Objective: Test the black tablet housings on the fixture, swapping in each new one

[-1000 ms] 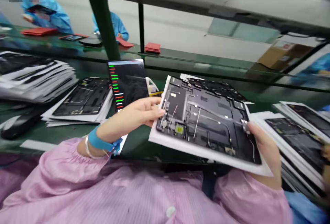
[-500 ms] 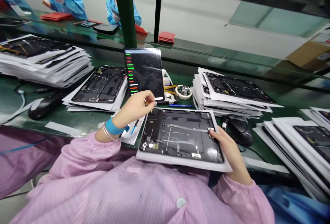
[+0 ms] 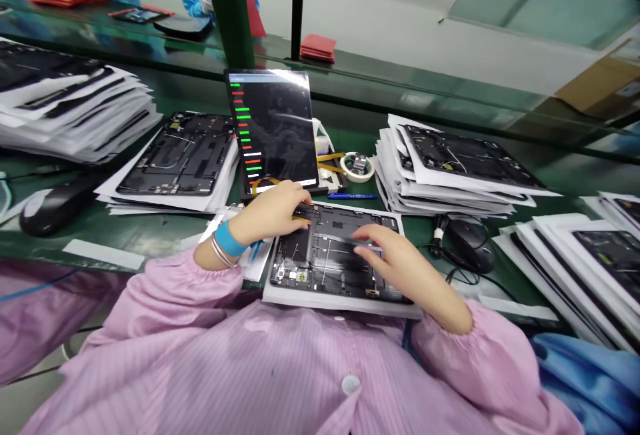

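On green bench [image 3: 150, 235]: tablet stacks [image 3: 450, 175], lit screen [image 3: 273, 128], w/ glass shelf [image 3: 400, 98] behind.

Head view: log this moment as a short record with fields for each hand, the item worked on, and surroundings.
left hand: fingers on the top left edge of the open tablet, a yellowish strip under them
right hand: flat on the tablet's middle
open tablet: lies on a white sheet at the bench edge
upright screen: behind it, showing red and green bars
nearby: tape roll, blue pen, mouse
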A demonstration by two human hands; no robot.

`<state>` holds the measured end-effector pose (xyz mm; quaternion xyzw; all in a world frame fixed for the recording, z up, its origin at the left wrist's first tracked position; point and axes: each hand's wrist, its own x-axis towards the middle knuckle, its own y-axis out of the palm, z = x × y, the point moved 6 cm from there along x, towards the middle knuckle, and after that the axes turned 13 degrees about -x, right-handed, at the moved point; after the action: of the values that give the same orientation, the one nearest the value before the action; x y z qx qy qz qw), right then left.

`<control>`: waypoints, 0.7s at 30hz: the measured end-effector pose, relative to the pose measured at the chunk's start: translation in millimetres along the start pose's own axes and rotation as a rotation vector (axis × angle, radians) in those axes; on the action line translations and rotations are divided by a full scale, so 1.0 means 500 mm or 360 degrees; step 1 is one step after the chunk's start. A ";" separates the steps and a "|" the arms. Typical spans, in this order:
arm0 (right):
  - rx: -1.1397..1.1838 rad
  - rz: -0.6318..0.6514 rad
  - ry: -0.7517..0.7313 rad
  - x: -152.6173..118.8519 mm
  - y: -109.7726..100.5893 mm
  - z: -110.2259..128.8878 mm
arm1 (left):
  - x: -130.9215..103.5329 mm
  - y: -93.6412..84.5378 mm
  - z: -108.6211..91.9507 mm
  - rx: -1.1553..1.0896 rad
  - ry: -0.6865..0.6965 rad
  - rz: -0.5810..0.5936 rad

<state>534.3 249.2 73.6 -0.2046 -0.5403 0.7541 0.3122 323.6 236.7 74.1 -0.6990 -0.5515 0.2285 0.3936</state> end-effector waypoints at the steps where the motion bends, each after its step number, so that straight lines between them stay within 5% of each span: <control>1: -0.0019 0.0078 -0.0059 0.025 0.013 0.015 | 0.000 0.005 0.001 0.0082 0.0001 0.0006; 7: 0.0049 0.0205 -0.0127 0.120 0.085 0.025 | 0.000 0.039 -0.008 0.0041 -0.0018 0.0123; 15: 0.0611 0.0292 -0.0063 0.109 0.094 0.007 | 0.006 0.049 0.003 -0.0927 -0.0298 0.0207; 21: 0.0716 0.0247 -0.0064 0.107 0.096 0.005 | 0.003 0.069 0.015 -0.1180 -0.0416 0.0306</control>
<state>482.1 273.7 31.0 -0.1557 -0.3476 0.8812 0.2802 338.7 237.7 42.3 -0.8071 -0.5741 0.1369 0.0181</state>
